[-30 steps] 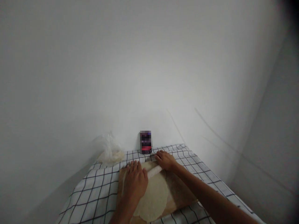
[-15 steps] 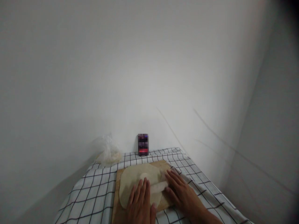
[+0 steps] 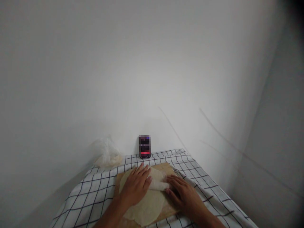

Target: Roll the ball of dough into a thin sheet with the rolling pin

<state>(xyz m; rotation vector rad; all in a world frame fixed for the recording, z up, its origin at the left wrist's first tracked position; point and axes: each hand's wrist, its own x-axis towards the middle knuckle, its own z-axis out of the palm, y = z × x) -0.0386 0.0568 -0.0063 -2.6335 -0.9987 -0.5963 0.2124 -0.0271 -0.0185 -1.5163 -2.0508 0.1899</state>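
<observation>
A thin, pale sheet of dough (image 3: 150, 205) is spread over a wooden board (image 3: 163, 166). Across it lies a whitish rolling pin (image 3: 156, 185), its middle showing between my hands. My left hand (image 3: 136, 183) rests over the pin's left part, fingers together and pointing forward, the thumb beside the pin. At the other end, my right hand (image 3: 181, 193) has its fingers over the pin and its thumb on the near side. Both ends of the pin are hidden under the hands. Toward me, the dough's edge looks uneven.
A black-and-white checked cloth (image 3: 95, 193) covers the table. At the back left sits a clear plastic bag (image 3: 108, 155) with something pale inside. A dark, blurred-out upright object (image 3: 144, 146) leans near the white wall (image 3: 152, 79).
My left hand has moved forward and a little left, its forearm now showing. The rolling pin's visible part has tilted the other way, and more of the dough's near side shows.
</observation>
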